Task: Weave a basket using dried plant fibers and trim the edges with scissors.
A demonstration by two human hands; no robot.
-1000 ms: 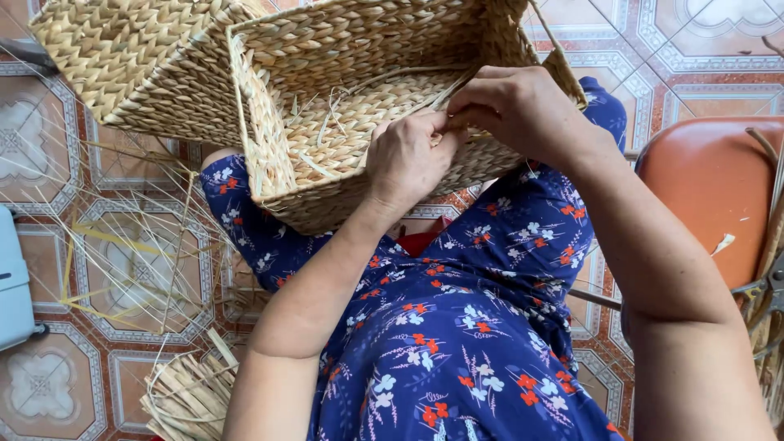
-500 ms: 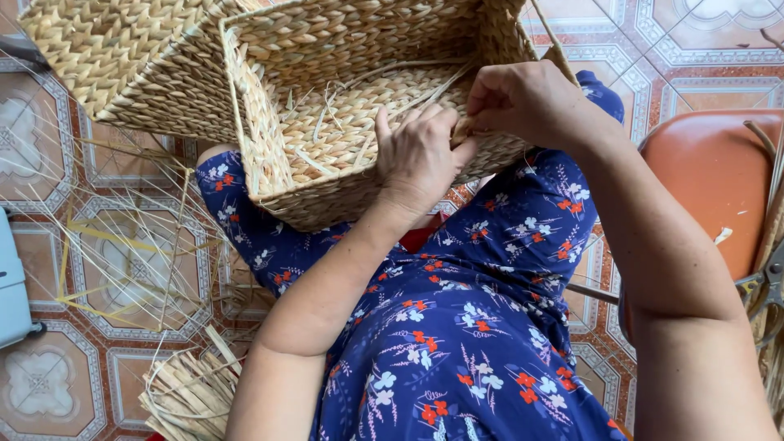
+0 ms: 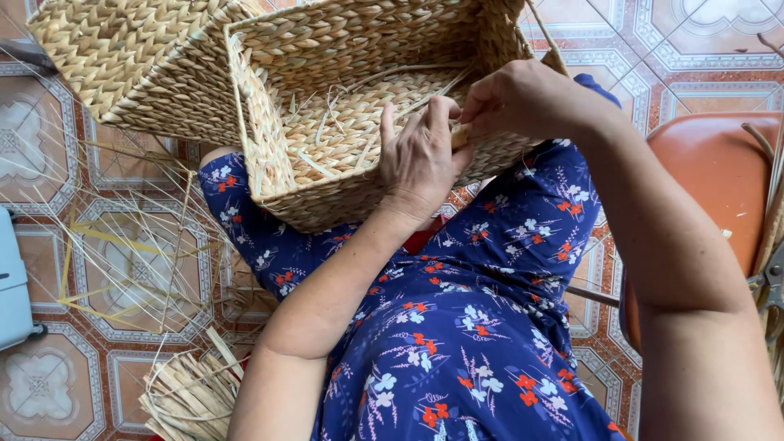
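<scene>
**Basket's nearly all woven, hands busy on the near rim**

Biggest thing in view is the rectangular woven basket [image 3: 327, 131], tipped on the person's lap, on the blue flowered dress [image 3: 457, 327], with its open side facing the camera. Walls and base look fully plaited, tight rows all round, so I'd say the bulk of the weaving is done. What seems left is tidying: a bunch of loose straw ends [image 3: 343, 122] poke up off the inside of the base, and the near rim is where the work is happening.

A second woven basket [image 3: 131, 65] sits just behind it, touching or close to it, and looks finished from this side.

The right hand [image 3: 523, 102] is curled over the near rim, fingers bunched in a pinch right at the edge; I can't tell exactly what strand it's got, but it's gripping something there. The left hand [image 3: 420, 159] lies against the same rim with fingers spread flat, pressing rather than grasping.

On the tiled floor [image 3: 49, 384] there's a bundle of straw [image 3: 192, 396] at lower left, plus thin loose stalks [image 3: 122, 245] scattered about.
</scene>
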